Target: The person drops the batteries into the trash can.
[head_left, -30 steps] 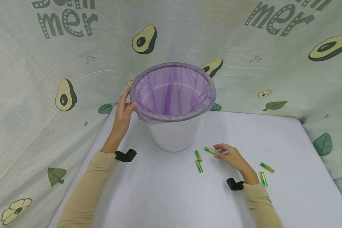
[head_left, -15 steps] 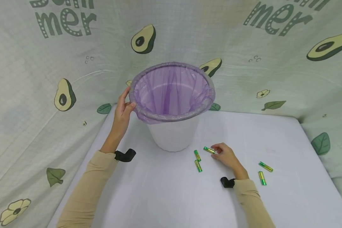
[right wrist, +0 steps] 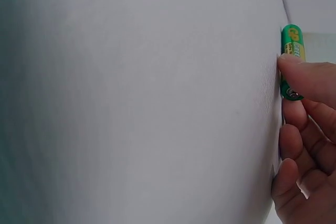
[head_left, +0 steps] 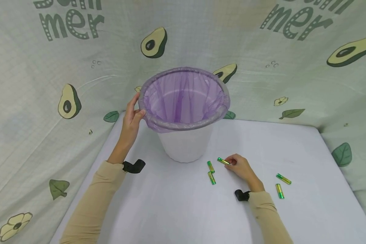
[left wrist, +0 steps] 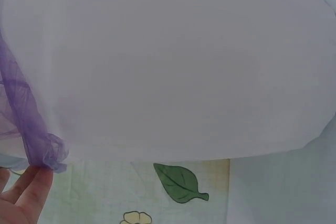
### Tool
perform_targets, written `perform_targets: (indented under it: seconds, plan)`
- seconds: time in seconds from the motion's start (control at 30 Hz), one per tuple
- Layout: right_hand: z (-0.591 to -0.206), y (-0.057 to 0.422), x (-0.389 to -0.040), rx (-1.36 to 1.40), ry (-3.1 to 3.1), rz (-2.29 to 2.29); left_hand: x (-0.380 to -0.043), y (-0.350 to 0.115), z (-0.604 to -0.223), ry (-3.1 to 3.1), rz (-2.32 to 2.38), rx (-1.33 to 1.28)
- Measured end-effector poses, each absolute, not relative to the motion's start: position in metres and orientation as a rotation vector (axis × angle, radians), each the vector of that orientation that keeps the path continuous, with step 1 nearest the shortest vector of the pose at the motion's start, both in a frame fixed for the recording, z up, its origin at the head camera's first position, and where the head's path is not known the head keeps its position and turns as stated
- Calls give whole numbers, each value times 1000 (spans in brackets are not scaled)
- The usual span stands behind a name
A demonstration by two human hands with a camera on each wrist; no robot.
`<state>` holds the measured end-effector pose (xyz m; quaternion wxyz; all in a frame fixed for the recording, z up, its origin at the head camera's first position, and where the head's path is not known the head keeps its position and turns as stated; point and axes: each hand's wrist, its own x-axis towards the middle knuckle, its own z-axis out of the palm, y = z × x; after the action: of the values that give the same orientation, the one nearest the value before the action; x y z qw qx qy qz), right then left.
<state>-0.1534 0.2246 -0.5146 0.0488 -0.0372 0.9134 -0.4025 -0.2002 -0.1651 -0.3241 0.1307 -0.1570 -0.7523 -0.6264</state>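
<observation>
A white trash bin (head_left: pixel 184 145), lined with a purple bag (head_left: pixel 189 95), stands upright at the table's back. My left hand (head_left: pixel 130 123) holds its rim at the left side, thumb at the front. In the left wrist view the fingers (left wrist: pixel 34 195) touch a bunched bit of the purple bag. Right of the bin's base, my right hand (head_left: pixel 241 167) pinches a green and gold battery (head_left: pixel 222 161) by its right end. The right wrist view has the thumb (right wrist: pixel 310 77) lying across that battery, close to the tabletop.
Two more batteries (head_left: pixel 211 178) lie end to end just left of the right hand. Another two batteries (head_left: pixel 280 191) lie to the right of the right forearm. A patterned cloth (head_left: pixel 109 67) hangs behind the white table (head_left: pixel 170 210).
My right hand has moved a little left to the nearest battery, and its thumb and fingers have closed on it. The left hand keeps its place on the bin's rim.
</observation>
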Motion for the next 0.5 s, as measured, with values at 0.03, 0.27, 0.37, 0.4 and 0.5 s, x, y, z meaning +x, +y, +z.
perform_targets:
  seconds: [0.03, 0.27, 0.37, 0.4, 0.5]
  plan:
    - [-515, 224, -153, -116, 2783, -1229, -200, -165, -324, -2184, -1818, -458]
    - [-513, 225, -152, -127, 2772, -1199, -200, -165, -324, -2188, -1821, -462]
    - [-511, 226, -151, -128, 2764, -1185, -200, -165, -324, -2191, -1817, -463]
    - [-511, 226, -151, -128, 2762, -1181, -200, -165, -324, -2192, -1814, -463]
    - [-508, 226, -149, -124, 2751, -1176, -200, -166, -324, -2195, -1811, -460]
